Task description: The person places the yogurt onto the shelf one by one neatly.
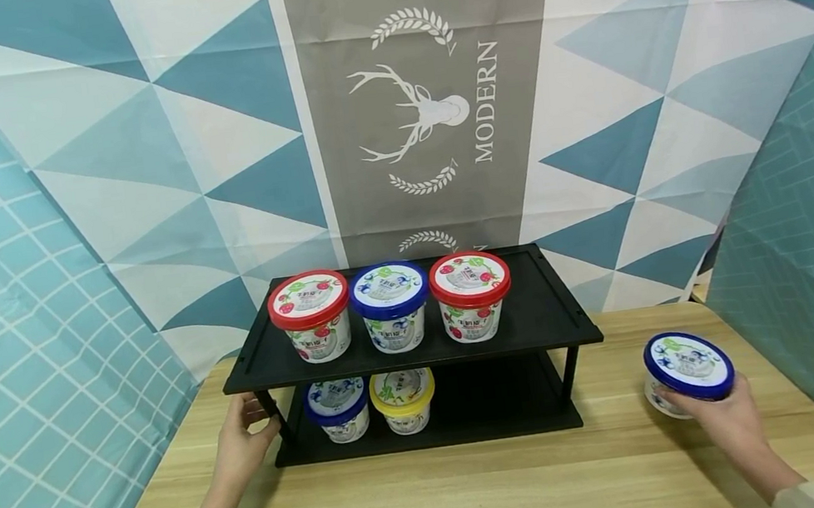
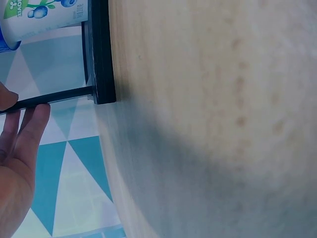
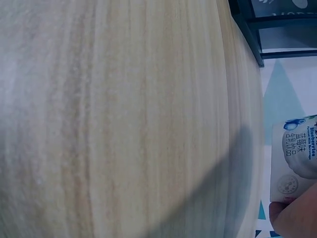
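Note:
A black two-tier rack stands on the table. My left hand pinches its left front post, thumb on one side and fingers on the other, as the left wrist view shows. At the right, my right hand grips a blueberry tub with a blue lid; whether its base touches the table I cannot tell. The upper tier bears a red-lidded tub, a blue-lidded tub and another red-lidded tub. Below sit a blue-lidded tub and a yellow-lidded tub, tops partly hidden.
The wooden table extends in front of the rack and to both sides. A patterned cloth hangs behind it. Blue tiled sheets flank the left side, and a teal sheet borders the right.

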`<state>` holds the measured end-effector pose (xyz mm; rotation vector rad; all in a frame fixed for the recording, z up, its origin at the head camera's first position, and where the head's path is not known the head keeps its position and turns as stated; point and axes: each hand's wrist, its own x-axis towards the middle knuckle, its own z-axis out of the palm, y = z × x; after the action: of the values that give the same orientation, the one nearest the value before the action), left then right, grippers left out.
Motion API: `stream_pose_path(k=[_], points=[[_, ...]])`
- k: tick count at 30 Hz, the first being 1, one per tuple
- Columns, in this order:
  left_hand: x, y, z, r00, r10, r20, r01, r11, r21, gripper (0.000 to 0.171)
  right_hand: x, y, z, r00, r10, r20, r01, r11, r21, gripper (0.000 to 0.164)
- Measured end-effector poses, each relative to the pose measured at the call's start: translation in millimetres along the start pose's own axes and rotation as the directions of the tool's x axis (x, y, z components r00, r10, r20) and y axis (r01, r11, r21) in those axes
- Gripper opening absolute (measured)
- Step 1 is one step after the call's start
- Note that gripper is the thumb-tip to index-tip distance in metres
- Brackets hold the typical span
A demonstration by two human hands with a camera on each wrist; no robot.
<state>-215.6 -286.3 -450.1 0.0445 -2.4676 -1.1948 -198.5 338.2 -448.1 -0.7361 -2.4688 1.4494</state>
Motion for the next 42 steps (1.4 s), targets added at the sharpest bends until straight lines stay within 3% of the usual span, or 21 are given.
stream_pose_path(k=[42], points=[[-0.5,2.1,-0.7,1.000,-0.027,0.015,0.027,0.999,0.018,0.038,-19,-11,15,0.989,-0.067,0.134,0.072,0.997,-0.031,0.119]])
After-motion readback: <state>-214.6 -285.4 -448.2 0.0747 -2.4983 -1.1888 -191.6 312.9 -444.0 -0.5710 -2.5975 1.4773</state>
